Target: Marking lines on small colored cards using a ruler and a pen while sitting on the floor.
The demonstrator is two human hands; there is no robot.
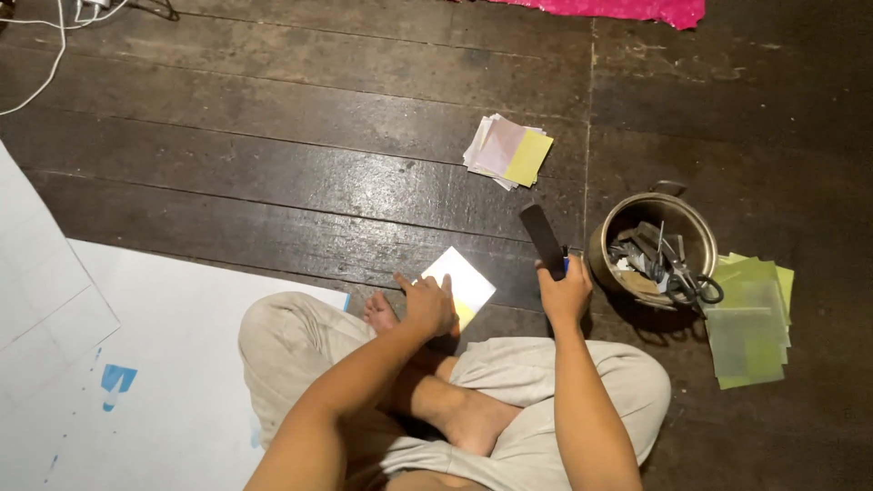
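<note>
I sit cross-legged on a dark wooden floor. My left hand (427, 305) presses down on a small square sheet of paper (459, 284), white with a pale yellow part, lying on the floor before my knees. My right hand (564, 293) is shut on a dark flat strip like a ruler (542, 238), which sticks up and away from the hand; something blue shows at the hand's top edge. The two hands are apart, with the paper between them.
A stack of pastel paper squares (506, 151) lies farther out. A metal pot (655, 241) holding scissors and scraps stands at right, beside green sheets (750, 323). Large white sheets (145, 364) cover the floor at left. Pink cloth (627, 9) and white cables (55, 45) lie at the far edge.
</note>
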